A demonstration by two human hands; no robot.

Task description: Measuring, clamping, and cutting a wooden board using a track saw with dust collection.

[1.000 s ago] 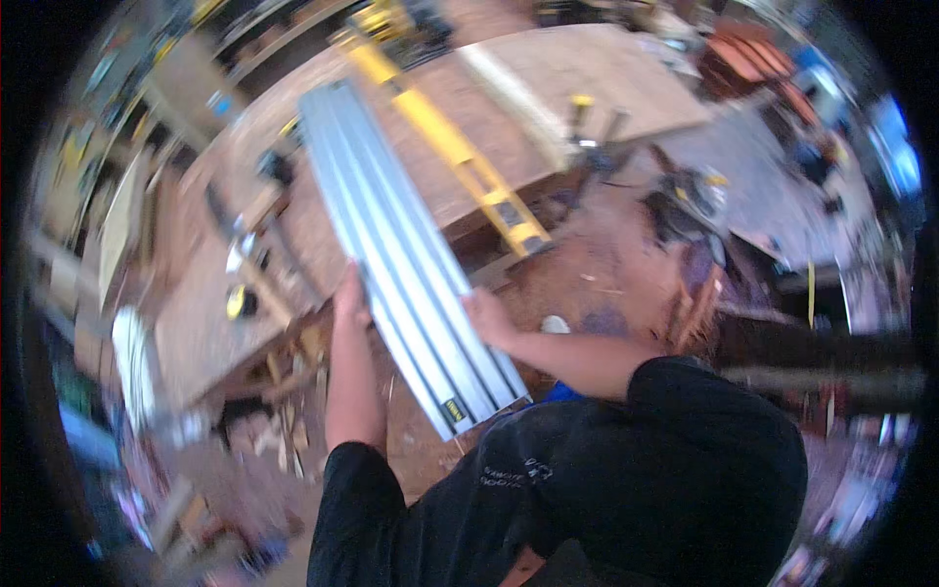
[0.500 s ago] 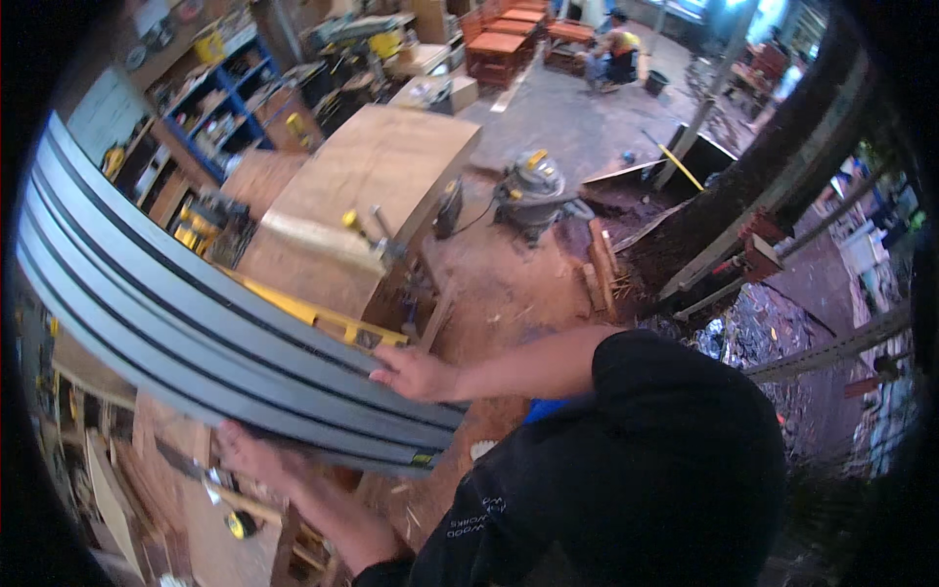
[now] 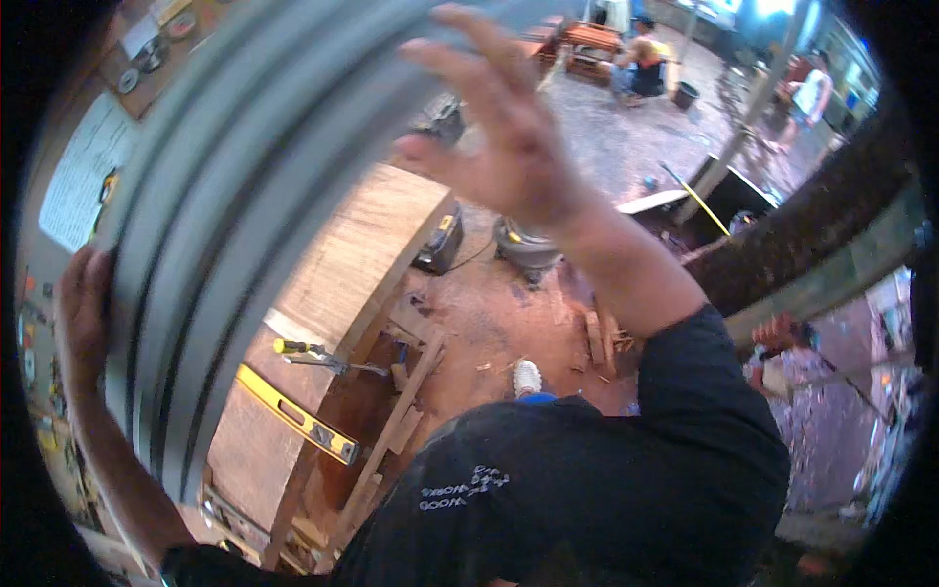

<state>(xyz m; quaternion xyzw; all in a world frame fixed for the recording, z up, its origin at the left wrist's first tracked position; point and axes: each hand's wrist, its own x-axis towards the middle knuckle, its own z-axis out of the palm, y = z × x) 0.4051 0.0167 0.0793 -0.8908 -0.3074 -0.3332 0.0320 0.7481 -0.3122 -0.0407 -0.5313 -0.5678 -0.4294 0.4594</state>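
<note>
A long grey ribbed metal panel (image 3: pixel 245 196) is raised close in front of me, running from lower left to the top of the view and blurred by motion. My left hand (image 3: pixel 80 315) grips its left edge low down. Higher up, my right hand (image 3: pixel 504 147) holds the panel's right edge, fingers spread and wrapped over it. My dark sleeves and shirt (image 3: pixel 606 470) fill the lower right. The panel's upper end runs out of view.
A wooden workbench (image 3: pixel 367 249) stands below with a yellow spirit level (image 3: pixel 293 416) and a yellow-handled tool (image 3: pixel 305 350) on it. A power tool (image 3: pixel 440 240), a round machine (image 3: pixel 528 247) and wood scraps (image 3: pixel 597 338) are on the floor. Other people (image 3: pixel 641 59) work far behind.
The panel has swung up from across my body to nearly upright and much closer to the camera. My right hand has risen high with it, and the view has turned toward the far floor.
</note>
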